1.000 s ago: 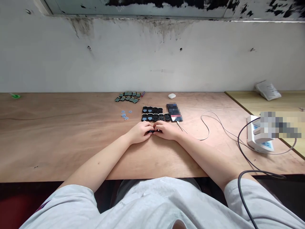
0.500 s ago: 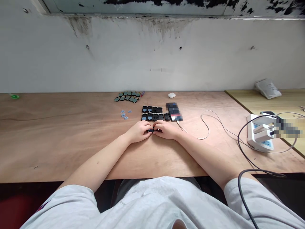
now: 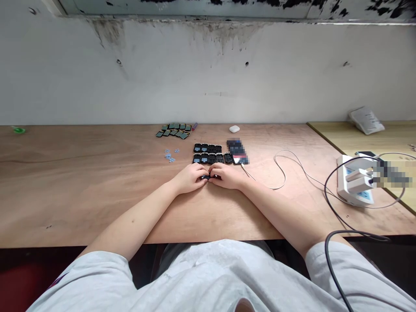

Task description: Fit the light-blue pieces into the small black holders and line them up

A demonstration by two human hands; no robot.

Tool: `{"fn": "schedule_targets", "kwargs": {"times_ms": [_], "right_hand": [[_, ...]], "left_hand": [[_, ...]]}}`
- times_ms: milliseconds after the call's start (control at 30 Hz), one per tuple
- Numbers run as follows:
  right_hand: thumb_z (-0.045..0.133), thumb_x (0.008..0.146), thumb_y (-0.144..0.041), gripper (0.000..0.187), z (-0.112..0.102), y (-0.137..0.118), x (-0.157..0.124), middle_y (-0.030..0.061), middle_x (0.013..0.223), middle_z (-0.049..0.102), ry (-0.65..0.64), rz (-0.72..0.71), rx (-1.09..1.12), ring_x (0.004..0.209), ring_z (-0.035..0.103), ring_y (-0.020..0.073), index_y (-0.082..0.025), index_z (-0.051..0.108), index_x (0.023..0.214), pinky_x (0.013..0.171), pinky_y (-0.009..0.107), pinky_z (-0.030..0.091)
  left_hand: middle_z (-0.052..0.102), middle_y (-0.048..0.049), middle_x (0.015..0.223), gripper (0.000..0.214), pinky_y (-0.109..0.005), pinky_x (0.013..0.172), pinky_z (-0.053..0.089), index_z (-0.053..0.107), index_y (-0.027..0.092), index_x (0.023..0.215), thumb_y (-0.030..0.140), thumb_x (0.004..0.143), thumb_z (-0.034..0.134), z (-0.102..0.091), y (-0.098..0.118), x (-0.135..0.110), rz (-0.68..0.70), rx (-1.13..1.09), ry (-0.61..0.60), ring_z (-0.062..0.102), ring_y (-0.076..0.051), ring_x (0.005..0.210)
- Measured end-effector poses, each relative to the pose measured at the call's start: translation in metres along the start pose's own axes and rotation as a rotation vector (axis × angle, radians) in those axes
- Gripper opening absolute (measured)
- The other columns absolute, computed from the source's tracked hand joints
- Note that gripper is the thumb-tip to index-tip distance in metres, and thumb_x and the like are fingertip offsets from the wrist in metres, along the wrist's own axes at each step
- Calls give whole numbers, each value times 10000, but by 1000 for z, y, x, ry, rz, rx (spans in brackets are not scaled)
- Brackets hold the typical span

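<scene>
A small green object [image 3: 19, 130] lies far left. By the stained wall [image 3: 172, 82] sits a rounded white case [image 3: 234, 129]; nearer, a phone [image 3: 238, 151] trails a white cable [image 3: 285, 174] right toward a white power strip [image 3: 342, 178]. A pale packet [image 3: 366, 121] rests far right.

Looks like a makeshift workshop for small parts, judging by the bare wooden bench [image 3: 81, 182] set against a stained, pitted white wall [image 3: 182, 65], with rows of black plastic casings [image 3: 211, 158], green-faced squares [image 3: 167, 133] and a loaded power strip [image 3: 342, 177] spread across it.
</scene>
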State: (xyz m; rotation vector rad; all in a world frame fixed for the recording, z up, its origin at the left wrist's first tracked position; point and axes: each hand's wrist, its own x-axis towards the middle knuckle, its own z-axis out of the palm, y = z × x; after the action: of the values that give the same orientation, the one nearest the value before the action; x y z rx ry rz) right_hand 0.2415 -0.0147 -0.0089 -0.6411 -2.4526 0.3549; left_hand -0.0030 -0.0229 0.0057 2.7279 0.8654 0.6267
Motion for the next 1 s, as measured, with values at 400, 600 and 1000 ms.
{"fn": "schedule_targets", "kwargs": {"times_ms": [400, 600, 1000], "right_hand": [[652, 957, -233, 74, 1, 2, -1, 109, 1133, 683, -13, 18, -3, 1026, 654, 231, -200, 717, 968, 883, 368, 567], [652, 958, -232, 65, 1, 3, -2, 107, 1139, 678, -17, 22, 9, 1028, 650, 231, -202, 709, 966, 881, 373, 565], [652, 954, -257, 190, 0, -1, -1, 144, 1292, 594, 97, -5, -15, 1196, 603, 275, -221, 668, 1140, 997, 467, 566]], "left_hand": [[696, -81, 1154, 212, -415, 965, 502, 715, 230, 1135, 295, 975, 592, 0, 1, 1, -1, 3, -7, 612, -254, 1080], [695, -82, 1147, 213, -416, 956, 509, 716, 238, 1137, 303, 975, 593, -1, 1, 1, -4, 3, -7, 620, -254, 1072], [712, -84, 1116, 162, -427, 948, 538, 714, 221, 1076, 242, 961, 602, 4, -3, 0, 60, -6, 142, 628, -241, 1056]]}}
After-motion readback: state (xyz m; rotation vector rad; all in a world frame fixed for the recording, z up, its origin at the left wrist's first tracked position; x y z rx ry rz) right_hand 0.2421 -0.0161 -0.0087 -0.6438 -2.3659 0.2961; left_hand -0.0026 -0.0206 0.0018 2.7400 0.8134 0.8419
